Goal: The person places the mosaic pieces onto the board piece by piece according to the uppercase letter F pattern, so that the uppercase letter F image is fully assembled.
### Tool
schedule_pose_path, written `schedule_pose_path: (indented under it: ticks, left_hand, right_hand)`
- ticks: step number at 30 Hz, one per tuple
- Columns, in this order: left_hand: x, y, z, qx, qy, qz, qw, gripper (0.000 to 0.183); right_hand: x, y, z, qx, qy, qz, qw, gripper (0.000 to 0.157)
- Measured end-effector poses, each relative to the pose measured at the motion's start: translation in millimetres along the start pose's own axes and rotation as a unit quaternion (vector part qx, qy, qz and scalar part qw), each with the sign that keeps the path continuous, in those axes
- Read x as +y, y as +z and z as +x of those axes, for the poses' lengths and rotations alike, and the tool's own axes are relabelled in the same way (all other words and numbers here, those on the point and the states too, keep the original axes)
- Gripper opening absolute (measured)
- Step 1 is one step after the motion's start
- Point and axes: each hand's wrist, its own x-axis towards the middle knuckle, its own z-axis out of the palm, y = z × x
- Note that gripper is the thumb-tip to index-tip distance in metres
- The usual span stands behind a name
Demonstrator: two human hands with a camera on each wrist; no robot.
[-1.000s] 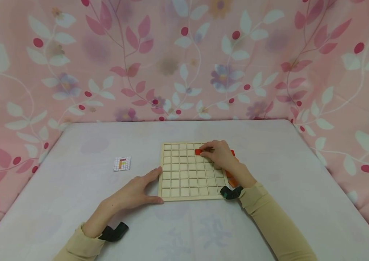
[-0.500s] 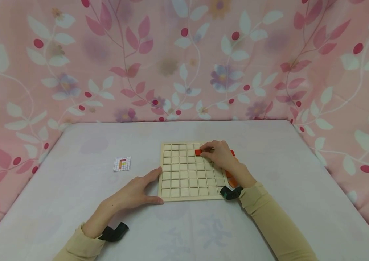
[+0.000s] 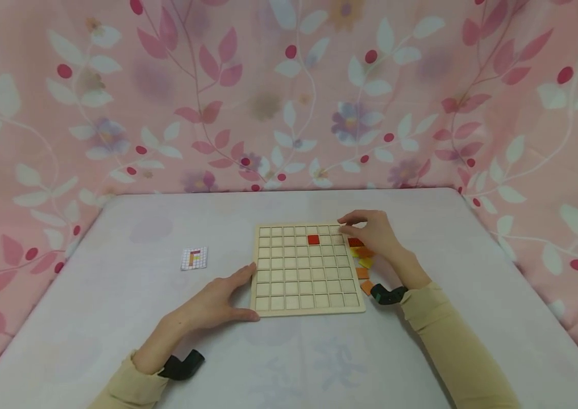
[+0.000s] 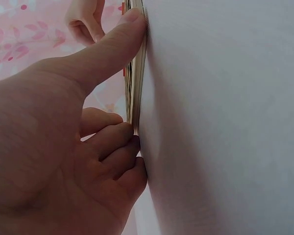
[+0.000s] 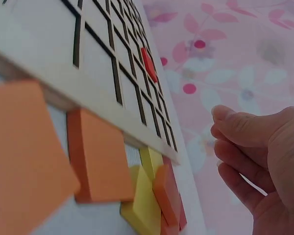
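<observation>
A wooden grid board [image 3: 299,272] lies on the table with one red square tile [image 3: 314,240] in a cell of its second row from the far side. At the board's left side is my left hand [image 3: 212,304], its thumb touching the near-left corner and its index fingertip at the left edge. The left wrist view shows the other fingers [image 4: 115,147] bent low beside the board's edge. Over the far-right corner hovers my right hand [image 3: 373,233], and nothing shows between its loosely bent fingers [image 5: 235,156]. Under it lie a dark red tile [image 3: 355,242] and yellow tiles [image 5: 144,203].
Orange tiles [image 5: 100,156] lie loose along the board's right side, some overlapping the yellow ones. A small printed pattern card [image 3: 194,258] lies left of the board. Floral pink cloth [image 3: 289,113] hangs behind the white table [image 3: 166,221].
My right hand has let go of the red tile on the board and moved right, toward the loose tiles. The left hand stays at the board's edge.
</observation>
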Motion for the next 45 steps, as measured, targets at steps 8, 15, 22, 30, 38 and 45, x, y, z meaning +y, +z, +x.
schedule_pose_path:
  ticks: [8, 15, 22, 30, 38, 45]
  left_hand:
    - [0.9, -0.7, -0.2, -0.003, -0.003, 0.001, 1.0, 0.105]
    - [1.0, 0.0, -0.5, -0.003, -0.005, 0.001, 1.0, 0.105]
    - [0.6, 0.5, -0.2, 0.0, 0.001, 0.005, 1.0, 0.104]
    - [-0.5, 1.2, 0.7, 0.001, -0.001, 0.004, 1.0, 0.105]
    - [0.4, 0.0, 0.2, -0.001, -0.003, 0.001, 1.0, 0.105]
    - [0.6, -0.1, 0.6, -0.001, -0.003, 0.001, 1.0, 0.105]
  right_hand:
    - [25.3, -24.4, -16.3, 0.008, 0.035, -0.023, 0.999, 0.021]
    - [40.6, -35.3, -30.2, -0.004, 0.066, -0.026, 0.997, 0.022]
    - [51.6, -35.5, -33.4, -0.016, 0.058, -0.021, 0.998, 0.022]
    - [56.0, -31.2, -34.3, -0.028, 0.055, -0.02, 0.998, 0.025]
    - [54.1, -30.0, -34.8, -0.017, 0.039, -0.02, 0.999, 0.024]
    - [54.6, -28.3, -34.7, -0.005, 0.024, -0.034, 0.999, 0.023]
